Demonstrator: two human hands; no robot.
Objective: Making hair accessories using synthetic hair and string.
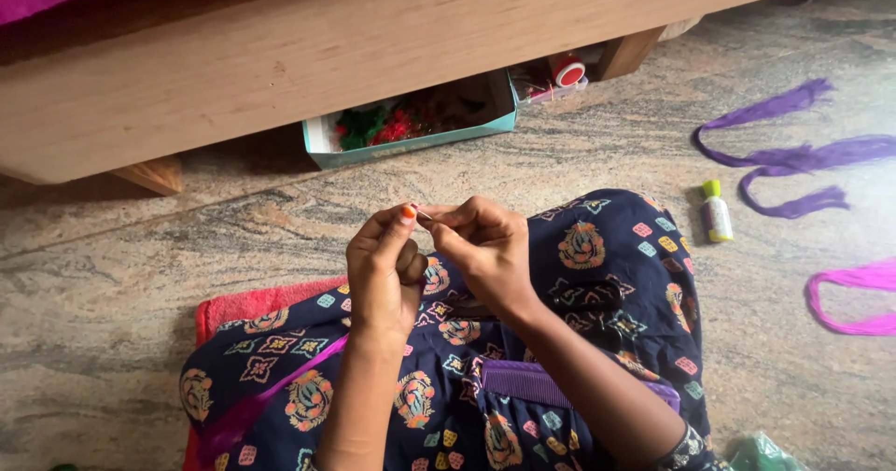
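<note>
Fingertips of left hand [384, 267] and right hand [483, 247] pinch thin needle [423, 214]

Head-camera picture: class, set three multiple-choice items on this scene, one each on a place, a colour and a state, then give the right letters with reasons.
1. Where is the open box?
A. On the lap
B. On the floor under the wooden bench edge
C. Beside the small bottle

2. What colour are the strands at upper right on the floor?
A. Purple
B. Green
C. White

3. How are the left hand and right hand placed?
A. Far apart
B. Flat on the floor
C. Fingertips together, pinching something small

Answers: B, the box sits half under the bench; A, the strands are purple; C, both hands' fingertips meet above the lap.
</note>
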